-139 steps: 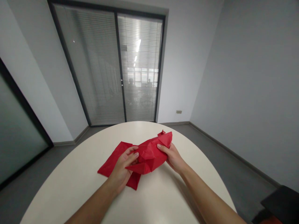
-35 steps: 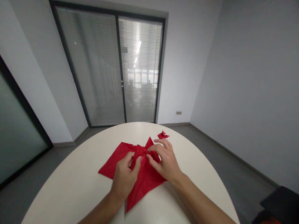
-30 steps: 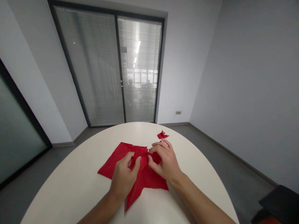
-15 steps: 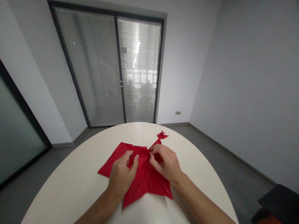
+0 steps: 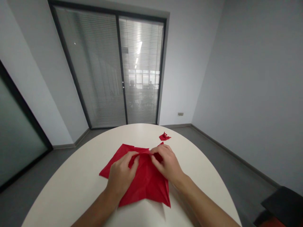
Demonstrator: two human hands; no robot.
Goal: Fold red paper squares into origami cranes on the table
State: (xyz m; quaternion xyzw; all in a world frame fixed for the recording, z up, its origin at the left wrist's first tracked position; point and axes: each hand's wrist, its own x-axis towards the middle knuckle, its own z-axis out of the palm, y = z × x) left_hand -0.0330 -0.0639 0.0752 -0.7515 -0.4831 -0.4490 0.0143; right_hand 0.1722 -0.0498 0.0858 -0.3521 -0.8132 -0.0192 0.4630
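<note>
A creased sheet of red paper (image 5: pixel 146 183) lies on the round white table (image 5: pixel 71 189), part unfolded, its near corner lifted a little. My left hand (image 5: pixel 120 176) rests on its left half, fingers pinching a fold near the sheet's far edge. My right hand (image 5: pixel 167 164) sits on the right half, fingertips pinching the same fold from the other side. Beyond my right hand lies a small folded red paper piece (image 5: pixel 164 136), apart from both hands.
The table's curved far edge (image 5: pixel 142 125) faces a glass sliding door with blinds (image 5: pixel 118 69). Grey floor surrounds the table. At the bottom right corner stands a dark object (image 5: pixel 281 205).
The red paper went from a bunched shape held up in both hands to a flatter sheet on the table. Over the last second its near part spread wider while both hands stayed at the far fold.
</note>
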